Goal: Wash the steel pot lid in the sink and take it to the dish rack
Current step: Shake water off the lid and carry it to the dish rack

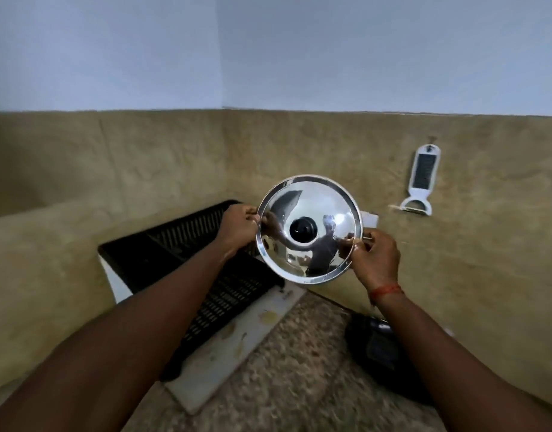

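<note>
The steel pot lid point(309, 228) is held up in the air with both hands, its top side and black knob point(303, 229) facing the camera, tilted so the mirrored dome reflects the room. The left hand point(237, 230) pinches the lid's left rim, fingers curled closed on the edge; the right hand point(374, 257) grips the right rim the same way, a red thread point(387, 290) around that wrist. The lid hangs above the near end of a black slotted dish rack point(187, 260), which sits on a white slab point(234, 341) in the corner of the speckled counter point(299, 369), and does not touch it. A white peeler-grater point(422, 179) hangs on the tan wall tile point(144, 157) to the right. A dark object point(380, 347) lies under the right forearm, too blurred to identify
</note>
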